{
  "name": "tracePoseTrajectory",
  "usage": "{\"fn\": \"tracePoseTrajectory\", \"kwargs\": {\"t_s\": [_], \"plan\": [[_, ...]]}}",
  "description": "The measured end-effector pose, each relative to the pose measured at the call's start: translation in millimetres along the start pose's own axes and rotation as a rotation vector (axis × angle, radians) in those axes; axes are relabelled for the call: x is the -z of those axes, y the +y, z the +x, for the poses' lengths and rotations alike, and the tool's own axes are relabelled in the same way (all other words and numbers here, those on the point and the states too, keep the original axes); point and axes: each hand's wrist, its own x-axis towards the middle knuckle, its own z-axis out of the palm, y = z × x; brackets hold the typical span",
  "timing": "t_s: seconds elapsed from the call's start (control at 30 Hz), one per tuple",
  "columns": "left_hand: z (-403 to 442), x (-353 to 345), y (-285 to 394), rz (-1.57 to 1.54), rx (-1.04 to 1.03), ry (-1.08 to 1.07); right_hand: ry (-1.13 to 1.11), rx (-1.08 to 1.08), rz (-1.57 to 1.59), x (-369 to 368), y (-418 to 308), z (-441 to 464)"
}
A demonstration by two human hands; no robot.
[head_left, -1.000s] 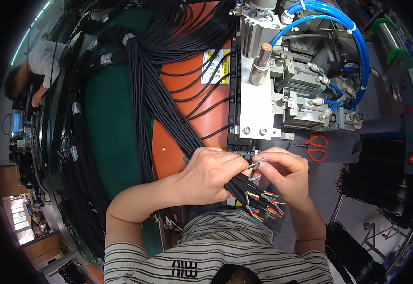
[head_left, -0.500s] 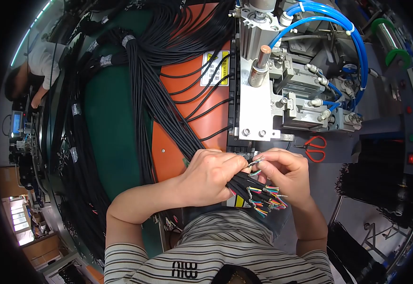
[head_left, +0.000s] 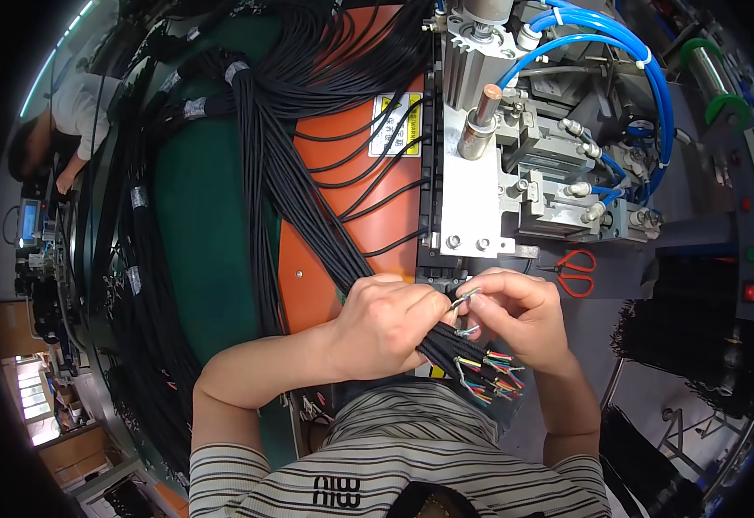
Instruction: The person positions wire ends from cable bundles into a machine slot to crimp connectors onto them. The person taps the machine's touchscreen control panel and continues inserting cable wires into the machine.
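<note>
My left hand (head_left: 392,321) is closed around a bundle of black cables (head_left: 453,350), near their stripped ends. Thin coloured wires (head_left: 491,377) fan out below it, in red, yellow, green, white and other colours. Between thumb and index finger, my right hand (head_left: 519,312) pinches the fine wire ends (head_left: 465,298) of one cable that sticks out from the left hand's grip. From the left hand, the cables run up and away across the orange machine cover (head_left: 329,207).
A metal machine (head_left: 472,203) with blue air hoses (head_left: 658,95) stands just beyond my hands. Red-handled scissors (head_left: 576,273) lie to the right. More black cables (head_left: 139,250) cover the green surface (head_left: 200,207) at left. Another person (head_left: 79,121) is at the far left.
The pinched wires and the right-hand fingers have shifted slightly. The loose coloured ends below hang a little differently. My left hand keeps its grip on the bundle.
</note>
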Motion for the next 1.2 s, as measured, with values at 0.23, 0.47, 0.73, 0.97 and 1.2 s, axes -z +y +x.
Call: {"fn": "tracePoseTrajectory", "kwargs": {"t_s": [0.23, 0.47, 0.73, 0.97, 1.2], "plan": [[5, -2, -3, -0.048, -0.003, 0.046, 0.013, -0.002, 0.049, 1, 3, 0], [4, -5, -6, -0.057, -0.017, 0.032, 0.001, -0.090, 0.070, 6, 3, 3], [-2, -4, -1, 0.022, 0.003, 0.002, 0.168, 0.389, -0.859, -14, 1, 1], [0, -4, -3, 0.204, -0.006, -0.021, 0.197, 0.327, -1.135, -6, 0, 1], [3, 2, -3, 0.164, 0.007, -0.115, 0.233, 0.325, -1.053, -3, 9, 0]]}}
